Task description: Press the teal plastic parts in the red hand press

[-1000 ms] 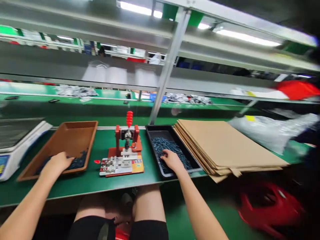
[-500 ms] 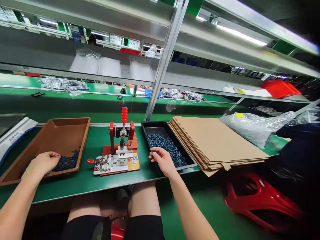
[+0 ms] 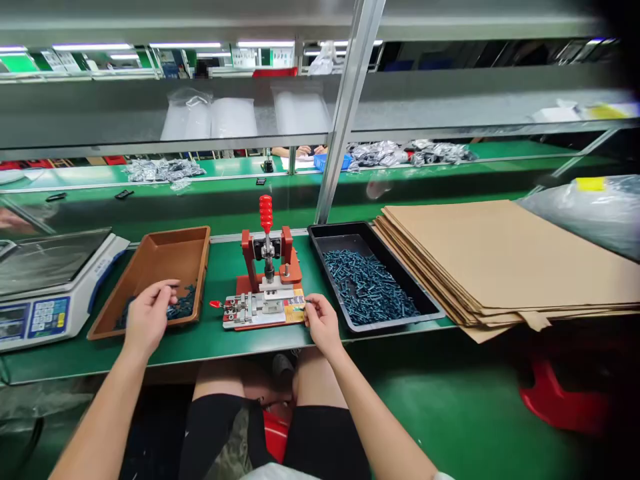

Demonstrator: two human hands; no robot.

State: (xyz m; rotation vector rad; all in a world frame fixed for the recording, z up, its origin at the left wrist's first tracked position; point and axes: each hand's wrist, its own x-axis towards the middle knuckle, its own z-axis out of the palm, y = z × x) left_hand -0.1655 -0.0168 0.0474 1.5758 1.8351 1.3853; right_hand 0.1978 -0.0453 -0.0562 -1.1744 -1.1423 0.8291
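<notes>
Moved: right hand (image 3: 321, 325), from black tray (image 3: 340, 229) to red hand press (image 3: 266, 267) base.
Grip: right fingertips (image 3: 309, 302) together (anything held too small to tell); left hand (image 3: 148, 317) over brown tray (image 3: 200, 267), cannot tell.

A digital scale (image 3: 50, 287) sits at my far left. Stacked cardboard sheets (image 3: 500, 260) lie to my right, a plastic bag (image 3: 585, 213) just beyond them.

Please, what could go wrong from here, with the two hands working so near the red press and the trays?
The right hand is at the edge of the press base plate, so its fingers might get pinched if they slip under the red-handled press as it comes down. The loose dark screws could also spill over the brown tray rim, under the left hand.
</notes>
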